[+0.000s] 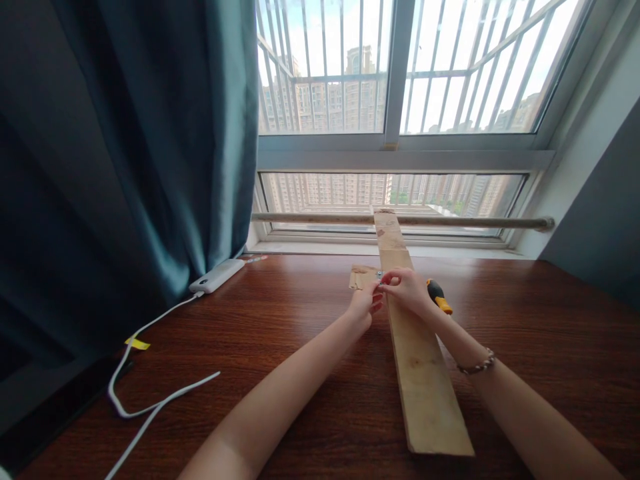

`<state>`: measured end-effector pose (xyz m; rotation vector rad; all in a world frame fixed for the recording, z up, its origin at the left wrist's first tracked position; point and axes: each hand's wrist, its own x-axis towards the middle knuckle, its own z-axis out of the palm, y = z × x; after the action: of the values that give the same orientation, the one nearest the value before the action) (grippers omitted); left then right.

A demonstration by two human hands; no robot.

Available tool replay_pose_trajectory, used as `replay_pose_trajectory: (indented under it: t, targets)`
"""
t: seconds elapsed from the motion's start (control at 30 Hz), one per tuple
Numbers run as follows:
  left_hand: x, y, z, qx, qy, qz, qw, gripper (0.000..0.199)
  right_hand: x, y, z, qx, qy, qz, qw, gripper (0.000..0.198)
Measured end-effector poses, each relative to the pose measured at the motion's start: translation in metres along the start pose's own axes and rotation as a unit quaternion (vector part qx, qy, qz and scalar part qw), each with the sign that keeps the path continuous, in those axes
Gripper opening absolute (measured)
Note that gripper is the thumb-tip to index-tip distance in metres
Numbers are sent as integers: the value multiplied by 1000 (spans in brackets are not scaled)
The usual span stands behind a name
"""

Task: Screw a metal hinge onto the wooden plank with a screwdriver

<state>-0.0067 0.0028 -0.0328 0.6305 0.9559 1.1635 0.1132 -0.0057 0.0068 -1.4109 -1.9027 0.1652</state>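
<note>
A long wooden board (425, 373) lies lengthwise on the table, its far end reaching the window rail. Against its left side sits a short wooden piece (361, 275). A small shiny metal piece (379, 274) shows where the two meet, too small to name. Beside it, my left hand (366, 303) is closed, thumb and finger pinched together. My right hand (406, 291) reaches over the board, its fingertips also pinched and meeting the left ones. Whatever the fingertips hold is too small to make out. A screwdriver (439, 297) with a black and yellow handle lies right of the board, partly behind my right forearm.
On the left of the brown table (290, 347) lies a white power strip or power bank (217, 275), its white cable (117, 390) curling forward. A yellow tag (137, 343) is near the cable. A dark curtain (165, 133) hangs left; a metal rail (320, 218) crosses the window.
</note>
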Motion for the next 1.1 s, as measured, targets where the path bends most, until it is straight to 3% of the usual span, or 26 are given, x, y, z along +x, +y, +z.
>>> replay_pose_trajectory:
  t: [0.3, 0.47, 0.57, 0.73, 0.9, 1.1]
  targets:
    - [-3, 1, 1, -10, 6, 3, 1000, 22, 6, 9, 2, 133, -35, 62, 988, 22]
    - [3, -3, 1, -28, 24, -11, 999, 24, 10, 11, -2, 318, 26, 113, 941, 31]
    - [6, -5, 1, -31, 28, -7, 999, 25, 13, 14, -3, 365, 81, 150, 915, 31]
    - [3, -4, 1, -34, 30, -7, 999, 26, 13, 23, -2, 339, 104, 165, 920, 27]
    - [1, -1, 2, -40, 25, 0, 999, 23, 16, 20, 1, 140, 17, 99, 985, 27]
    - [-1, 1, 2, -42, 7, -3, 999, 26, 24, 9, 4, 17, -17, 145, 989, 25]
